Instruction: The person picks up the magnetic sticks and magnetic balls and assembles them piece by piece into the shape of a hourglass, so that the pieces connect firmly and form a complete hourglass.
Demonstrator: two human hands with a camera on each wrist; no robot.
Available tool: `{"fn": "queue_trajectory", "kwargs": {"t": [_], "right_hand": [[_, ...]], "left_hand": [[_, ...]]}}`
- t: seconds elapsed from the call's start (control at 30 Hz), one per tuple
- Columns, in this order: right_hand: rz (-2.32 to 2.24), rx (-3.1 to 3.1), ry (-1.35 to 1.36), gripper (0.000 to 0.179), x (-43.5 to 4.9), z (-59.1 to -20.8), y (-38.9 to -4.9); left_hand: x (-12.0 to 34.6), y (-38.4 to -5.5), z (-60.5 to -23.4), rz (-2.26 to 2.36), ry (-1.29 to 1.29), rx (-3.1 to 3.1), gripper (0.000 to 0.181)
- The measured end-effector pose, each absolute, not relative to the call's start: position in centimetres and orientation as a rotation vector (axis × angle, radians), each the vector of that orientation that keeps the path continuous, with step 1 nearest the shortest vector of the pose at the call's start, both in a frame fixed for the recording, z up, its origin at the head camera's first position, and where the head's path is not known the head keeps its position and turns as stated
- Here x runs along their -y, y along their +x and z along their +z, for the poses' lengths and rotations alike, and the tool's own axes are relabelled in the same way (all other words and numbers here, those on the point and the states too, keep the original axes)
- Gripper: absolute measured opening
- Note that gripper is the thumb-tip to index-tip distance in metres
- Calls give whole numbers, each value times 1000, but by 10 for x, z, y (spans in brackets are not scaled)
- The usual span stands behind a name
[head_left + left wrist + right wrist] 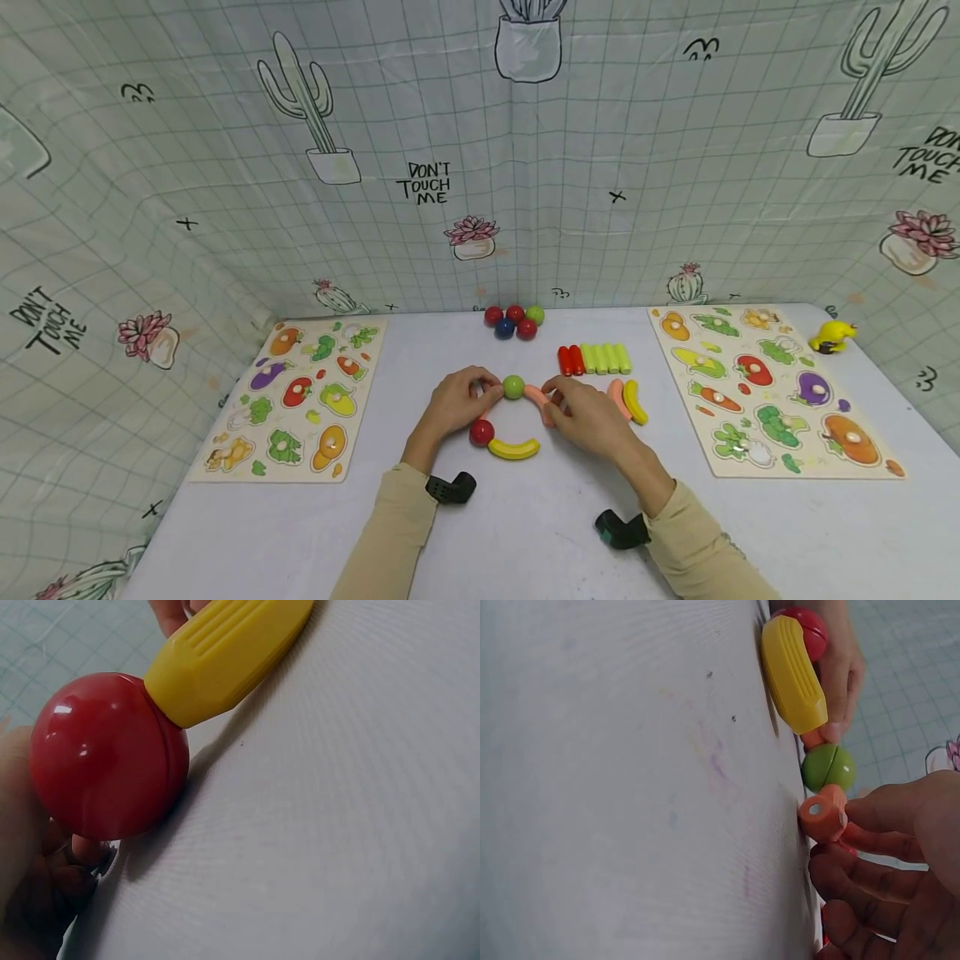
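A ring of magnetic-looking toy pieces lies on the white table. A green ball (513,387) tops it, between both hands. With thumb and fingers, my right hand (588,417) pinches a salmon-pink curved stick (823,818) whose far end meets the green ball. Across from it, my left hand (459,402) holds a second salmon-pink stick (484,414), mostly hidden under the fingers. Below that hand, a red ball (109,756) joins one end of a yellow curved stick (225,660). The yellow stick's other end stands apart from the right-hand pink stick.
Behind stand several red, blue and green balls (514,322). Right of the hands lie red sticks (570,360), light green sticks (606,358), a pink stick (618,398) and a yellow stick (635,402). Vegetable puzzle boards (247,425) (731,450) flank the area; a yellow toy (831,337) sits far right.
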State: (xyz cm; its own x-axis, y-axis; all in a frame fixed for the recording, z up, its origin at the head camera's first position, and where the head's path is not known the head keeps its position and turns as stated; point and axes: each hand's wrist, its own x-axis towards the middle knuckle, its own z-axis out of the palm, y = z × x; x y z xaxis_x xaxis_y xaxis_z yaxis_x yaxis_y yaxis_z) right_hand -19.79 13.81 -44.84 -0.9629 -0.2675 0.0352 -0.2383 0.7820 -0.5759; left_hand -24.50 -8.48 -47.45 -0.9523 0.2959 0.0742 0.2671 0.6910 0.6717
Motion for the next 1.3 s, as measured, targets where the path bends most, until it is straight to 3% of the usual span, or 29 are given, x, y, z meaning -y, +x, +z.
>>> {"fn": "queue_trajectory", "kwargs": {"t": [0.7,1.3], "right_hand": [[-1057,-2971,-484,22,-142,-445,-217],[-993,-3095,-511,20,-134,-438,-265]], "left_hand": [[88,-248,-481,1204,477,-2857,17],[90,-250,-487,1229,466,-2857,17]]}}
